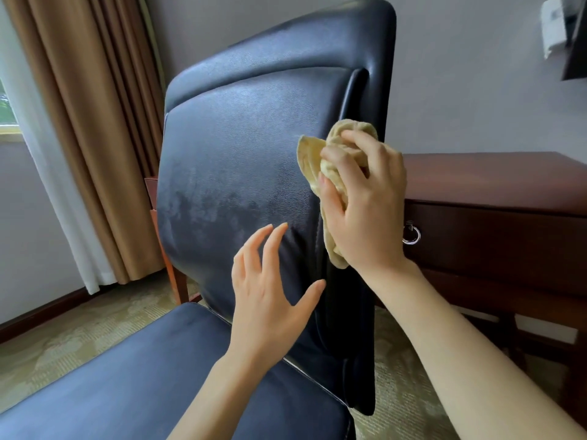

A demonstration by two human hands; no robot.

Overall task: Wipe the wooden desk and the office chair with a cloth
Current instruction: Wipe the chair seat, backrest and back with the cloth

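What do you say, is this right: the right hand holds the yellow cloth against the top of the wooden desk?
Not fully. The right hand grips the yellow cloth, but presses it against the backrest of the office chair, not the top of the wooden desk behind it. The head view shows this.

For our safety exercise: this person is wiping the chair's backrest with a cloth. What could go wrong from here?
1. The right hand presses the cloth at the backrest edge beside the desk; knuckles might knock the wood.
2. The left hand is open and grips nothing, so the chair may shift when pushed.
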